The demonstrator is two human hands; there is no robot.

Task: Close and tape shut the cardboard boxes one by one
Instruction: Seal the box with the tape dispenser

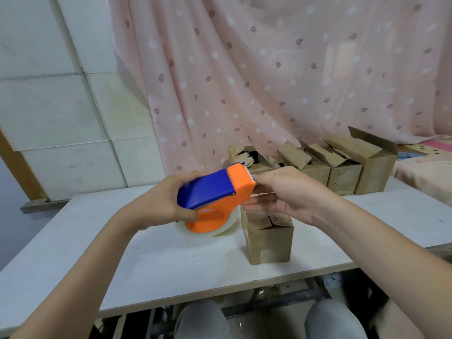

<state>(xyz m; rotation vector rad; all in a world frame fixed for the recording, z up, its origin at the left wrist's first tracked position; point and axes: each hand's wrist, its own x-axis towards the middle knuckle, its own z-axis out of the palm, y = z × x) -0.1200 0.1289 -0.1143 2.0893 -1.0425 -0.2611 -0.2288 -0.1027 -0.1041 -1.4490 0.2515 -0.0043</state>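
- Left hand (pixel 168 199) grips the tape dispenser (pixel 215 194) above the table (pixel 146 265).
- Right hand (pixel 286 192), at its 3 o'clock, pinches at the toothed edge, covering the near box (pixel 269 238).
- Open boxes (pixel 342 167) crowd 1 o'clock, before the curtain (pixel 269 69).

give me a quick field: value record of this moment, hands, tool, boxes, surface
left hand: left hand grips the tape dispenser by its blue handle
right hand: right hand has its fingertips at the dispenser's toothed cutter end, apparently pulling the tape end; the tape itself is too clear to see
near box: near box stands upright on the table, flaps folded shut
back boxes: row of open boxes stands at the far edge, flaps up
backdrop: pink curtain
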